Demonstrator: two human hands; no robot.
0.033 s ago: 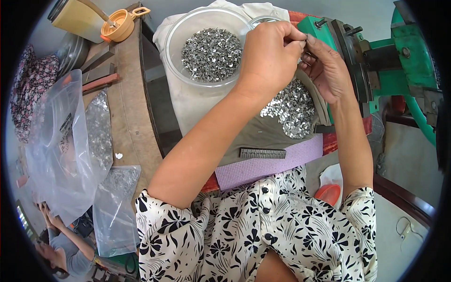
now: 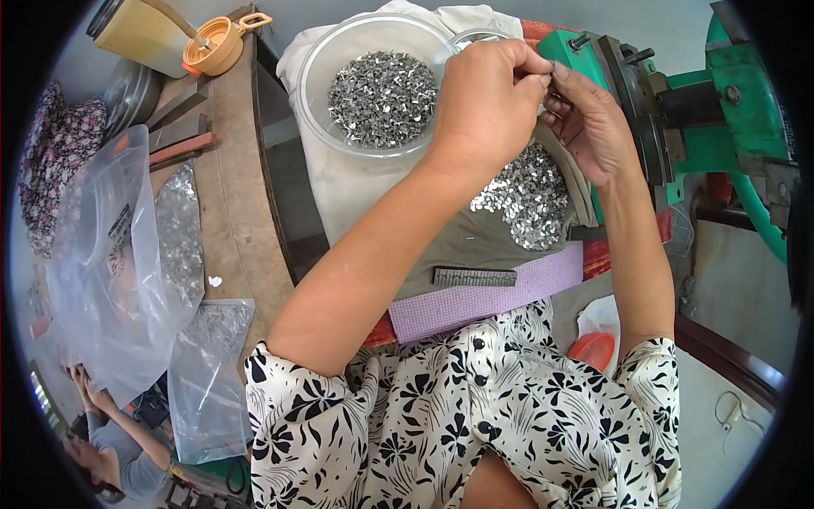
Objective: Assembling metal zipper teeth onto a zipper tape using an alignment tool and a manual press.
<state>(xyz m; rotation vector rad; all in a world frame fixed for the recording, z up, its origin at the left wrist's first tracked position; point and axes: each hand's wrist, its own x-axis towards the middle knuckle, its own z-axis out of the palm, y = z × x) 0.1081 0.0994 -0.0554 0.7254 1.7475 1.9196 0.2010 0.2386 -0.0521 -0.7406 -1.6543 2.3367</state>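
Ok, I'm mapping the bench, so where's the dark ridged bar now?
In the head view, the bar lies just right of centre, along the purple mat's upper edge, below and left of the metal pile.

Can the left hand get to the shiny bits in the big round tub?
Probably yes: the left hand looks close beside the tub, which seems open, and nothing covers the bits. Right now, though, its fingertips meet the right hand.
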